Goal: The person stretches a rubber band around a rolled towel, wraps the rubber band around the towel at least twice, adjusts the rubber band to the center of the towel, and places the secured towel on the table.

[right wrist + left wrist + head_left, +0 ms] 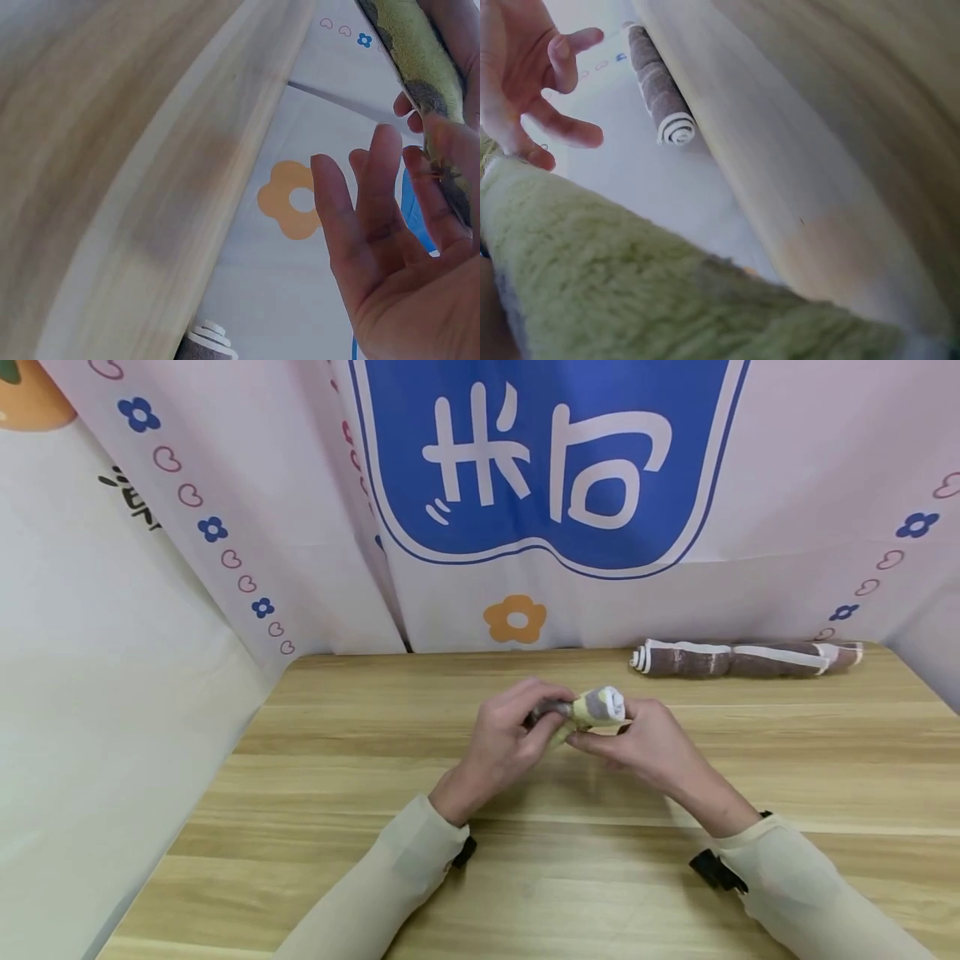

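Observation:
Between both hands, a rolled towel (591,708) in yellow-green and grey is held over the table, its white-edged end facing right in the head view. My left hand (510,727) grips the roll from the left, fingers over it and thumb on the near side. At the other end my right hand (652,739) pinches it between thumb and index finger. The right wrist view shows this hand's other fingers (379,199) spread away from the towel (409,52). Fuzzy pile of the towel (630,262) fills the lower part of the left wrist view.
A second rolled towel (750,660), brown with white edging, lies along the table's back right edge. Behind the wooden table (352,760) hangs a printed white cloth (450,602) with a blue panel and flowers. More white cloth (112,693) hangs at the left.

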Demonstrator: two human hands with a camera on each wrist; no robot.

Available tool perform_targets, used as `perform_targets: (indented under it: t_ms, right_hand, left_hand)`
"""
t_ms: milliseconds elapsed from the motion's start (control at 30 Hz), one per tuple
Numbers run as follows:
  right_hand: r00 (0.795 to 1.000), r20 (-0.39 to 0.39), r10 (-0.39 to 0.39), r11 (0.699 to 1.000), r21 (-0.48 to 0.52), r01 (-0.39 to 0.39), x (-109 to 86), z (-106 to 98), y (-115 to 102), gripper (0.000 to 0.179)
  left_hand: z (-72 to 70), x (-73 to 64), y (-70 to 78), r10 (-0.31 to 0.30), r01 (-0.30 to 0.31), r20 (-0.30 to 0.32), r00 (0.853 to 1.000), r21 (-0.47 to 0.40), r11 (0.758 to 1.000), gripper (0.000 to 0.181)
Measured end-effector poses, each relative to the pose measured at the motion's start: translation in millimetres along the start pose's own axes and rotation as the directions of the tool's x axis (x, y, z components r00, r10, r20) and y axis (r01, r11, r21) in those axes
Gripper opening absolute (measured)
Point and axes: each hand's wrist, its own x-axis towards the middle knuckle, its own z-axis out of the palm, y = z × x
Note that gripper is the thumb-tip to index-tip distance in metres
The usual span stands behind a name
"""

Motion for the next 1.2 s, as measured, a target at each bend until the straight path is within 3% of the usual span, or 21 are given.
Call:
perform_targets:
  t_ms: [167, 267, 333, 400, 533, 633, 700, 867, 967, 1100, 1200]
  right_hand:
    - [1.000, 0.000, 0.020, 0.999, 0.046, -0.020, 0.3, 3, -1, 0.033]
    - [1.000, -0.021, -0.017, 0.999, 0.027, 0.018, -0.3, 9, 0, 0.026]
    - [0.996, -0.051, -0.078, 0.997, -0.024, 0.077, -1.5, 13, 1, 0.019]
    - [0.983, -0.088, -0.159, 0.984, -0.090, 0.151, -2.7, 16, 1, 0.011]
    - [0.938, -0.137, -0.320, 0.936, -0.203, 0.289, -4.0, 20, 1, 0.005]
    - [0.914, -0.156, -0.374, 0.913, -0.235, 0.333, -4.8, 22, 1, 0.006]
    - [0.911, -0.165, -0.378, 0.911, -0.239, 0.335, -5.4, 22, 1, 0.004]
    - [0.905, -0.189, -0.381, 0.911, -0.245, 0.333, -5.8, 22, 0, 0.005]
    - [0.879, -0.187, -0.440, 0.882, -0.272, 0.384, -6.1, 23, 1, 0.003]
    - [0.819, -0.170, -0.548, 0.811, -0.348, 0.471, -5.8, 25, 3, 0.010]
    - [0.788, -0.176, -0.590, 0.776, -0.393, 0.493, -4.6, 26, 4, 0.017]
  left_hand:
    - [1.6, -0.7, 0.7, -0.062, 0.060, -0.054, 0.997, -0.028, 0.998, 0.014]
    - [2.6, -0.1, 0.8, -0.129, 0.124, -0.093, 0.987, -0.055, 0.991, 0.014]
    - [3.1, 0.6, 1.1, -0.207, 0.199, -0.107, 0.972, -0.083, 0.977, 0.014]
    - [3.0, 1.8, 2.0, -0.293, 0.279, -0.121, 0.949, -0.117, 0.953, 0.015]
    - [2.0, 3.9, 3.5, -0.419, 0.396, -0.143, 0.897, -0.162, 0.904, 0.016]
    - [1.8, 4.5, 4.2, -0.457, 0.429, -0.153, 0.876, -0.187, 0.884, 0.017]
    - [2.0, 4.6, 4.7, -0.472, 0.442, -0.148, 0.869, -0.197, 0.875, 0.017]
    - [2.7, 4.6, 4.9, -0.480, 0.450, -0.131, 0.867, -0.208, 0.869, 0.018]
    - [2.7, 4.8, 4.7, -0.503, 0.469, -0.131, 0.854, -0.224, 0.854, 0.017]
    - [1.1, 4.8, 4.6, -0.552, 0.510, -0.139, 0.822, -0.253, 0.822, 0.016]
    - [0.0, 4.9, 4.3, -0.570, 0.525, -0.131, 0.811, -0.265, 0.809, 0.017]
